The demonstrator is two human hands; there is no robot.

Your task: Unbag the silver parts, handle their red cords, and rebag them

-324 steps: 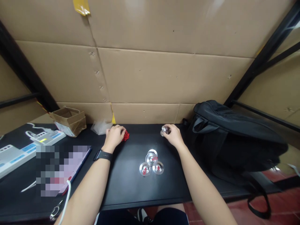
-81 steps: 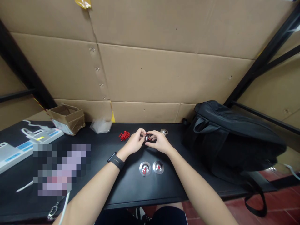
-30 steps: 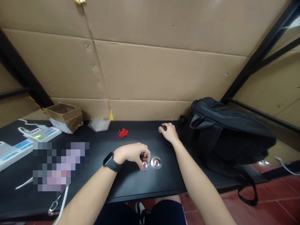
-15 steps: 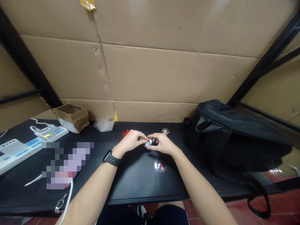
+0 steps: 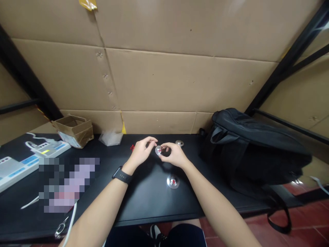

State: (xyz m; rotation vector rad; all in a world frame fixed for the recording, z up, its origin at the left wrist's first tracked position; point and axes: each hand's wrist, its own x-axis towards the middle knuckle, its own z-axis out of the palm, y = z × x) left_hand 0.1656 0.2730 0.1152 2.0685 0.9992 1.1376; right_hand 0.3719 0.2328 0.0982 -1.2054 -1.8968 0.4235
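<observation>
My right hand (image 5: 173, 155) pinches a small shiny metal disc (image 5: 157, 150), domed like a tiny cymbal, with a red spot at its centre. Just left of the disc is my left hand (image 5: 142, 149), its fingers apart and holding nothing; a dark watch is on that wrist. Tangled red cord (image 5: 132, 147) lies on the black tabletop, partly hidden behind my left hand. A similar disc with a red centre (image 5: 173, 181) rests below my hands, nearer the front edge. Behind my right hand sits another metal disc (image 5: 179, 143).
On the left are an opened cardboard box (image 5: 74, 132), a clear plastic bag (image 5: 111, 138), a white power strip (image 5: 31, 163), a blurred-out item and a pair of scissors (image 5: 61, 229). A large black bag (image 5: 257, 151) takes up the right side. Cardboard panels (image 5: 154, 82) wall off the back.
The fingers of my left hand have come off the disc and spread. My right hand still grips it, turned so its red centre shows. The whole view has shifted slightly.
</observation>
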